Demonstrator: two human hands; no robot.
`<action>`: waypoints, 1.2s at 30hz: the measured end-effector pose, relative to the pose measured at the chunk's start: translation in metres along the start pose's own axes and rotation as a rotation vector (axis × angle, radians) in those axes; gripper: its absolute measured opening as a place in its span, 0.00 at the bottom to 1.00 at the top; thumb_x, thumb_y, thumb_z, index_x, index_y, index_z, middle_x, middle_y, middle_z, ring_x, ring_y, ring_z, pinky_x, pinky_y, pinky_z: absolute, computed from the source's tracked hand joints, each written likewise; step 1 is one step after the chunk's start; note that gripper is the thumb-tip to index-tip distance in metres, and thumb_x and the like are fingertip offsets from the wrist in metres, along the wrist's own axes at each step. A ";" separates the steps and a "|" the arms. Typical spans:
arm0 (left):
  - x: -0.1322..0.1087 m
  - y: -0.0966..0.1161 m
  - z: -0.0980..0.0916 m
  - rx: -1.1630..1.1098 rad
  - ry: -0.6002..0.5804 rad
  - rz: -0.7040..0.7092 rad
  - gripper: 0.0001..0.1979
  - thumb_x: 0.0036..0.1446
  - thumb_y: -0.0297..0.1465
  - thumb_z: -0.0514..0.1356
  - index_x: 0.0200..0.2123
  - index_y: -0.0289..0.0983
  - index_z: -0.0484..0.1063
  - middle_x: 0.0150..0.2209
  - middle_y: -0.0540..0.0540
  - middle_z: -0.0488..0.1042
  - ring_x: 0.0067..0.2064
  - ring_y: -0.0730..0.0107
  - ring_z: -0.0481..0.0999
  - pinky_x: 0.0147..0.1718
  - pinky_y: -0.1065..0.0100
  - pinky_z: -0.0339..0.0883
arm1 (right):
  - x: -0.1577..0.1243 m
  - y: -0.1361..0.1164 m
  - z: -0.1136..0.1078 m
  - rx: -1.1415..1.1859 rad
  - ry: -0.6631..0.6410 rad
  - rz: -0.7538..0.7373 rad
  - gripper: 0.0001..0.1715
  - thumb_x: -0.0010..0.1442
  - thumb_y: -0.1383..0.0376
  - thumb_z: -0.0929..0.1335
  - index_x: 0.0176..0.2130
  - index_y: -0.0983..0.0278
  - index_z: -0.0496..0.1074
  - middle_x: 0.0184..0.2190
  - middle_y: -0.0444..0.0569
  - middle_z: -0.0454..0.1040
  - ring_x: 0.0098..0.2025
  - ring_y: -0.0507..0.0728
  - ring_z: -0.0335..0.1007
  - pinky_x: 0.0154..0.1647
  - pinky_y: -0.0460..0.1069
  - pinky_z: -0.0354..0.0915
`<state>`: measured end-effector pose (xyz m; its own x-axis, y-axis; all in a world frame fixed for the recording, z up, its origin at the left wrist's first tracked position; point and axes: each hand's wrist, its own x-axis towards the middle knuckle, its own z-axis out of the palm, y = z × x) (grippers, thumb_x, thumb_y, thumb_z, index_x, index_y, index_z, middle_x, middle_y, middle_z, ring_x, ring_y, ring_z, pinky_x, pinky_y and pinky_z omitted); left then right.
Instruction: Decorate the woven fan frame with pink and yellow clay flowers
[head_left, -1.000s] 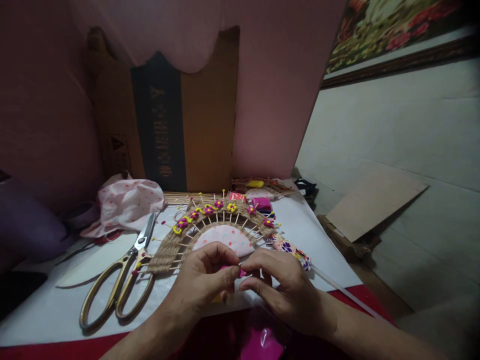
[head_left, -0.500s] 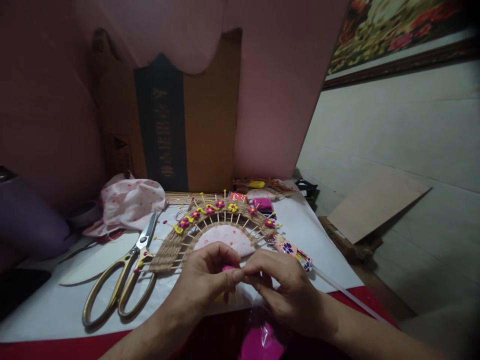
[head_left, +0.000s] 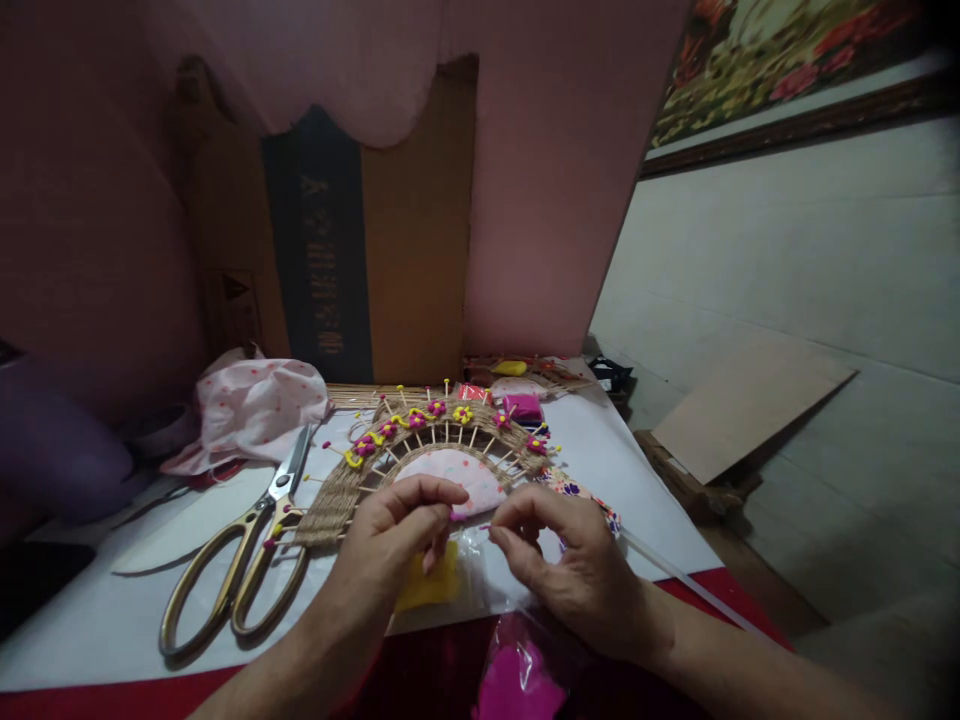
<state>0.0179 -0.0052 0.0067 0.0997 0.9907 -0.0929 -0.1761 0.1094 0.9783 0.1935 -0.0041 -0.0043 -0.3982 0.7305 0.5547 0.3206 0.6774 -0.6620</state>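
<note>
My left hand (head_left: 397,545) is closed in a pinch on a bit of magenta clay (head_left: 456,516) that shows at its fingertips. Across a small gap, my right hand (head_left: 574,565) pinches a tiny magenta clay piece (head_left: 485,528) between thumb and forefinger. Just beyond both hands lies a fan-shaped woven twine piece (head_left: 330,508) with thin stick ribs, magenta and yellow clay flowers (head_left: 437,408) along its arch, and a dotted fabric half-circle (head_left: 439,470). Below the hands are a yellow clay packet (head_left: 433,582) and a clear bag of magenta clay (head_left: 521,675).
Gold-handled scissors (head_left: 244,560) lie at the left, beside crumpled dotted cloth (head_left: 259,395). Behind the fan are a magenta packet (head_left: 523,407) and thin sticks (head_left: 352,395). A patterned strip (head_left: 570,487) lies at the right. A cardboard box (head_left: 420,250) stands at the back.
My hands have moved apart from touching fingertips, the right drawing away with a tiny magenta piece. The yellow packet beneath them shows more now.
</note>
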 end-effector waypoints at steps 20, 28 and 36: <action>-0.001 0.008 0.003 -0.231 -0.077 -0.127 0.06 0.43 0.26 0.59 0.30 0.33 0.70 0.16 0.55 0.60 0.18 0.81 0.56 0.18 0.75 0.46 | 0.008 0.008 0.002 0.861 -0.104 0.420 0.14 0.54 0.59 0.70 0.38 0.65 0.69 0.25 0.44 0.73 0.20 0.47 0.67 0.17 0.41 0.63; -0.001 0.009 -0.001 -0.285 -0.200 -0.167 0.08 0.51 0.32 0.60 0.34 0.35 0.68 0.21 0.54 0.64 0.15 0.84 0.56 0.15 0.76 0.43 | 0.008 0.008 -0.002 0.763 -0.048 0.448 0.14 0.52 0.58 0.71 0.28 0.67 0.71 0.18 0.44 0.72 0.14 0.46 0.62 0.13 0.40 0.57; -0.003 0.005 -0.002 -0.266 -0.153 -0.102 0.11 0.51 0.36 0.62 0.32 0.33 0.70 0.17 0.57 0.55 0.17 0.84 0.49 0.17 0.77 0.42 | 0.013 0.011 -0.001 0.727 0.021 0.438 0.13 0.51 0.59 0.72 0.33 0.66 0.71 0.22 0.43 0.71 0.18 0.46 0.63 0.15 0.41 0.61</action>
<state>0.0149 -0.0074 0.0116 0.2725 0.9521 -0.1388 -0.4056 0.2445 0.8807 0.1927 0.0128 -0.0040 -0.3487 0.9204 0.1771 -0.1932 0.1143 -0.9745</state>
